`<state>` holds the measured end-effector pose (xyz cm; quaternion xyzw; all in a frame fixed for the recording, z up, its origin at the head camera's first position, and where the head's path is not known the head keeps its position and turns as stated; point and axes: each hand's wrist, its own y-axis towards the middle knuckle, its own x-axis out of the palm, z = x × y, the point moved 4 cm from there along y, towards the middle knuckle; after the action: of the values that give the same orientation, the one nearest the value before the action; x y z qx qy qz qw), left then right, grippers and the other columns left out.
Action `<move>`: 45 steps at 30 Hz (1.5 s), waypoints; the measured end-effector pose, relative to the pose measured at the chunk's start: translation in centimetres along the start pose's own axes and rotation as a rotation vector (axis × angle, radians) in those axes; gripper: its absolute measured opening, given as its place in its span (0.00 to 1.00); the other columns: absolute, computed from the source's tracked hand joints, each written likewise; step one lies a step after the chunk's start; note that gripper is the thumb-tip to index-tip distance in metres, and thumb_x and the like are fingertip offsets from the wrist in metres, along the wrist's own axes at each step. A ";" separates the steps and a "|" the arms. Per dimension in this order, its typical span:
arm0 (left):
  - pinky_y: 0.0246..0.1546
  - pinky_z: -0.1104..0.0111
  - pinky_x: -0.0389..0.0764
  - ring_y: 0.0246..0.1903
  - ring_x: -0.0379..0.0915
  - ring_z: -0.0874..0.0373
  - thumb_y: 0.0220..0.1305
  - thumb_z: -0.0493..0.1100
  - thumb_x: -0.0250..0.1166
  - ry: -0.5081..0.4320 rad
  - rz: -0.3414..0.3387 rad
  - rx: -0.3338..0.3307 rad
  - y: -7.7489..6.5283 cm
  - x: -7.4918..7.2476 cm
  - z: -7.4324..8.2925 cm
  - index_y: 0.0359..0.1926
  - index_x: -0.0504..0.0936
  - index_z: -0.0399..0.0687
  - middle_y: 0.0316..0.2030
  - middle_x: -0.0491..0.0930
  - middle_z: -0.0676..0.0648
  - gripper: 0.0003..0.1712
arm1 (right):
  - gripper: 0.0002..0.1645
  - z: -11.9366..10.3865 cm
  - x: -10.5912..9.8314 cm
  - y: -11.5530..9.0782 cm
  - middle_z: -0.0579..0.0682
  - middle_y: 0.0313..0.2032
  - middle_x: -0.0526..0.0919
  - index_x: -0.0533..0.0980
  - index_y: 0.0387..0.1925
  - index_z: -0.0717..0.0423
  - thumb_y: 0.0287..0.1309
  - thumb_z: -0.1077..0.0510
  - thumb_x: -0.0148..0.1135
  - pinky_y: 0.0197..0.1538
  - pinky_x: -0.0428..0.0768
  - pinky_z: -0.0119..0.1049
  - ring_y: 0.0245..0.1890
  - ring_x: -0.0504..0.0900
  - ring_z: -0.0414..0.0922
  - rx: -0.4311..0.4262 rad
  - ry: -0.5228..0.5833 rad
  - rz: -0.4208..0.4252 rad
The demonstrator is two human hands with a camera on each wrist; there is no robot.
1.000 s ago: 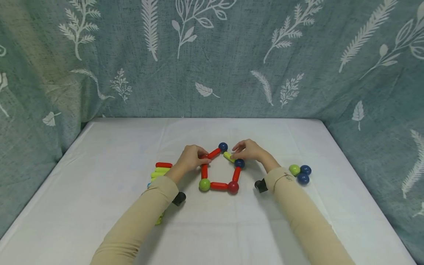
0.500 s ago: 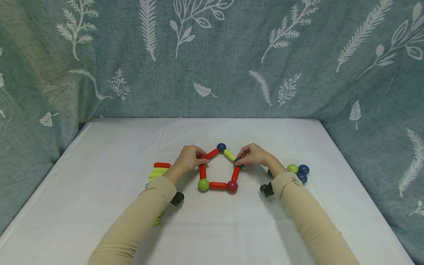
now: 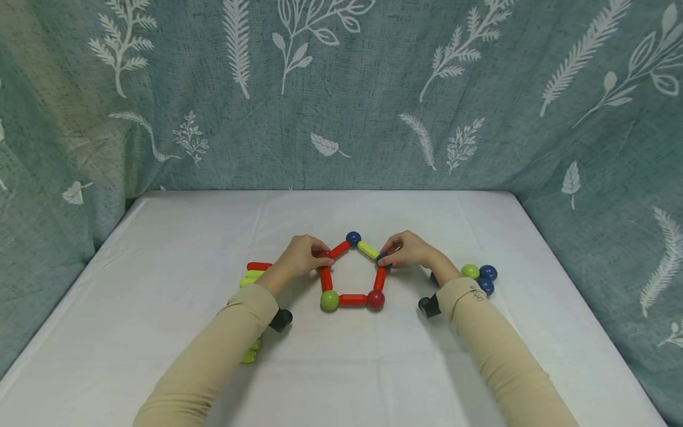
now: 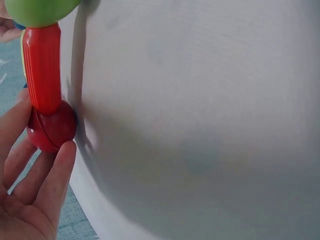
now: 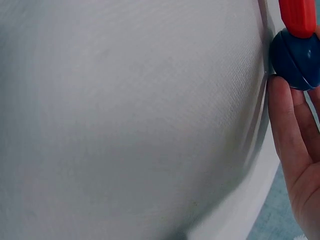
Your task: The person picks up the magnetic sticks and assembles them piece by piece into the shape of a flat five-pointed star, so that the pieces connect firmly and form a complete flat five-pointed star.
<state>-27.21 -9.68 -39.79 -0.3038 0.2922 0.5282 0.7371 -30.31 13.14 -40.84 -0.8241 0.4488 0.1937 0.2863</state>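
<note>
Head view has a five-sided ring (image 3: 353,300) on the white cloth (image 3: 341,362), made of four red rods (image 4: 44,70) and one yellow-green rod (image 3: 368,250), with a ball at each corner. The left hand (image 3: 301,255) pinches the red ball (image 4: 52,131) at the left corner in a narrow grip; the right hand (image 3: 409,250) holds the right-corner blue ball (image 5: 295,57) between thumb and fingers. Another blue ball (image 3: 353,239) forms the far corner, a green ball (image 3: 329,300) and second red ball (image 3: 376,300) the near ones. Dark marks on the right cuff (image 3: 463,289) are too small to read. The balls are glossy, the held ones seamed; a rod by the left hand is fluted lengthwise. Loose rods (image 3: 259,266) lie partly hidden by the left sleeve (image 3: 213,356), loose green and blue balls (image 3: 488,273) beside the right one. Behind hangs a woven grey-green curtain (image 3: 373,71) printed with white leaves.
</note>
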 end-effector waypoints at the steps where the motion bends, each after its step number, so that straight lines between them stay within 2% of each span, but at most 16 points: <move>1: 0.39 0.66 0.77 0.36 0.72 0.54 0.55 0.43 0.67 -0.001 -0.006 -0.003 0.0 0.0 -0.1 0.43 0.82 0.37 0.38 0.81 0.44 0.17 | 0.17 0.0 0.0 0.0 0.55 0.36 0.81 0.78 0.39 0.64 0.47 0.59 0.68 0.33 0.78 0.31 0.27 0.77 0.40 -0.003 -0.004 -0.002; 21: 0.41 0.65 0.75 0.36 0.71 0.53 0.55 0.43 0.67 0.025 -0.032 -0.030 -0.6 -0.6 -0.1 0.43 0.82 0.37 0.36 0.81 0.44 0.16 | 0.17 -0.3 -0.1 -0.4 0.57 0.39 0.80 0.77 0.41 0.65 0.49 0.60 0.66 0.35 0.78 0.32 0.30 0.77 0.42 0.004 -0.010 0.005; 30: 0.40 0.66 0.76 0.36 0.71 0.54 0.55 0.40 0.66 0.081 -0.113 -0.034 -1.2 -0.8 0.0 0.45 0.81 0.37 0.38 0.80 0.44 0.17 | 0.20 -0.5 0.1 -0.6 0.57 0.41 0.79 0.76 0.45 0.65 0.50 0.59 0.66 0.35 0.79 0.32 0.28 0.77 0.41 0.018 -0.020 0.027; 37: 0.41 0.65 0.76 0.36 0.73 0.55 0.54 0.40 0.67 0.102 -0.155 -0.021 -2.0 -0.7 -0.2 0.43 0.82 0.36 0.37 0.81 0.45 0.16 | 0.20 -0.4 0.4 -0.7 0.57 0.42 0.79 0.76 0.45 0.64 0.51 0.58 0.65 0.38 0.79 0.34 0.35 0.78 0.45 0.010 0.023 0.065; 45: 0.35 0.68 0.76 0.33 0.73 0.56 0.51 0.42 0.70 0.087 -0.155 -0.028 -3.5 -0.8 -0.2 0.39 0.81 0.36 0.32 0.80 0.46 0.16 | 0.20 -0.4 1.0 -0.1 0.57 0.45 0.79 0.76 0.46 0.62 0.52 0.57 0.64 0.45 0.77 0.38 0.46 0.76 0.50 -0.034 0.067 0.111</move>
<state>-24.13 -11.21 -38.84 -0.3582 0.2923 0.4600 0.7581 -29.66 12.30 -41.05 -0.8087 0.4997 0.1890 0.2461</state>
